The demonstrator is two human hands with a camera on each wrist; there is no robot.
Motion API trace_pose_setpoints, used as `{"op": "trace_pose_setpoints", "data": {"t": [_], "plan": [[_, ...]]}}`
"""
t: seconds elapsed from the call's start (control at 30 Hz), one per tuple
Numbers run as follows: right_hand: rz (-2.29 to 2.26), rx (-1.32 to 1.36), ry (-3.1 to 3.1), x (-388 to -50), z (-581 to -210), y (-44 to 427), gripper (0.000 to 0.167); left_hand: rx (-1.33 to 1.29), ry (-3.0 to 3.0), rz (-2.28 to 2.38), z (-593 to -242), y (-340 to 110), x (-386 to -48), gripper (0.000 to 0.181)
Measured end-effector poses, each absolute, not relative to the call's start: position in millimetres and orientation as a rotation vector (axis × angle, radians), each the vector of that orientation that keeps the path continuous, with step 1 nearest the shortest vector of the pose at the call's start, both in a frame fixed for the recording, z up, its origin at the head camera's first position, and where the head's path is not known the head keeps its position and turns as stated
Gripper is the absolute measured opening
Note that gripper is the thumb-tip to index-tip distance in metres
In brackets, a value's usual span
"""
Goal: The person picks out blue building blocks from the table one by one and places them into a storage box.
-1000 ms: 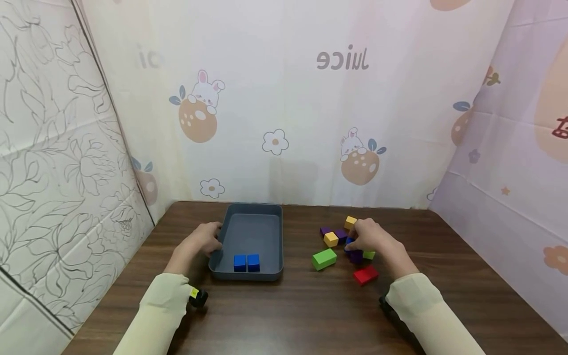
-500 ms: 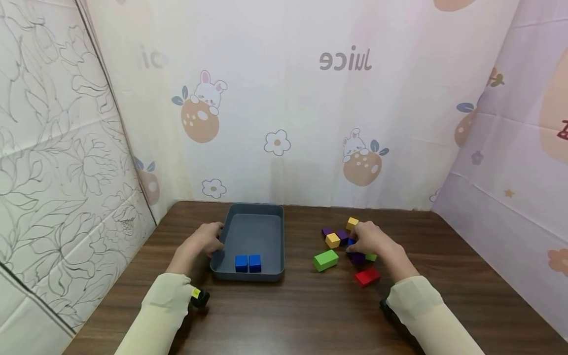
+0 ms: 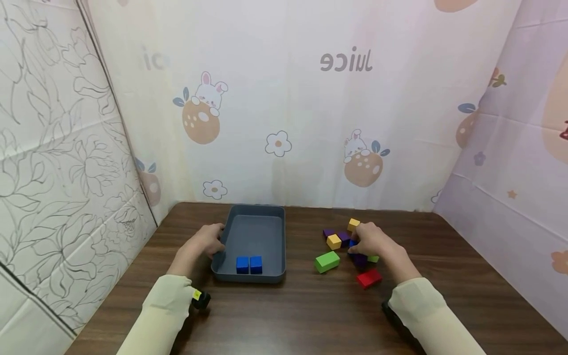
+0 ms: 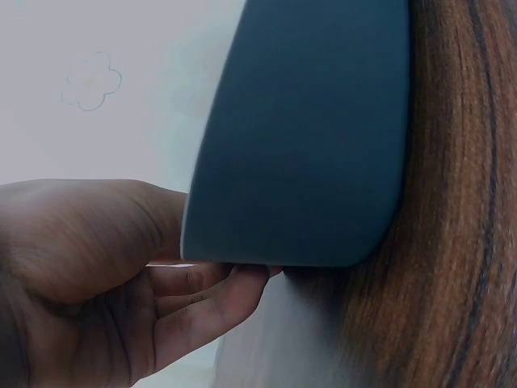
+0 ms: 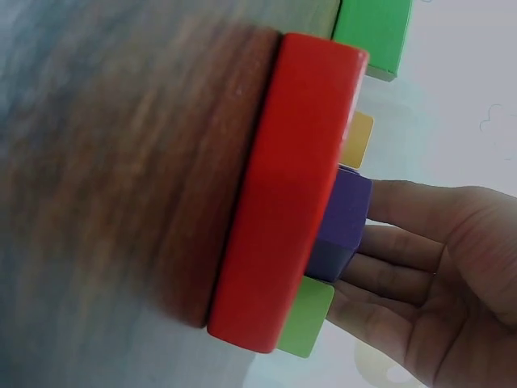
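Observation:
My left hand [image 3: 205,240] grips the left wall of a dark grey tray [image 3: 277,277]; the left wrist view shows the thumb behind the wall and fingers curled by its lower edge. Two blue blocks [image 3: 242,265] sit side by side at the tray's near end. On the right, my right hand [image 3: 373,240] reaches down into a cluster of blocks, thumb and fingers about a blue block [image 3: 352,243] that they mostly cover. A purple block [image 5: 343,222] stands just in front of these fingers, beside a light green block [image 5: 307,317]. Nearer lies a red block [image 3: 369,278].
A bright green block [image 3: 327,262] lies left of the cluster. Behind it are two yellow blocks [image 3: 334,241] and two more purple blocks [image 3: 344,238]. Printed curtains [image 3: 275,98] rise behind and beside the brown wooden table [image 3: 301,315].

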State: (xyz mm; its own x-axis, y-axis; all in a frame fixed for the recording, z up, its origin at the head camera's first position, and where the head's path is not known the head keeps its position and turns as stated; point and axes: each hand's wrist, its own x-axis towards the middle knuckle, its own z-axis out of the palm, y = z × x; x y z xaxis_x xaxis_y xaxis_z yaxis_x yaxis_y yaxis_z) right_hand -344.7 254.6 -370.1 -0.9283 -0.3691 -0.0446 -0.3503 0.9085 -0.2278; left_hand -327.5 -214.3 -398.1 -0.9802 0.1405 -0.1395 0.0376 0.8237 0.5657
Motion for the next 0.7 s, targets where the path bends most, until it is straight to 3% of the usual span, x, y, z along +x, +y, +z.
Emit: {"op": "trace_pose_setpoints", "data": {"t": [0.7], "plan": [[-0.378,-0.584,3.022,-340.5,-354.1,257.6,0.028,0.121,2.84,0.886,-397.8,-213.2,-328.0,0.071]]}}
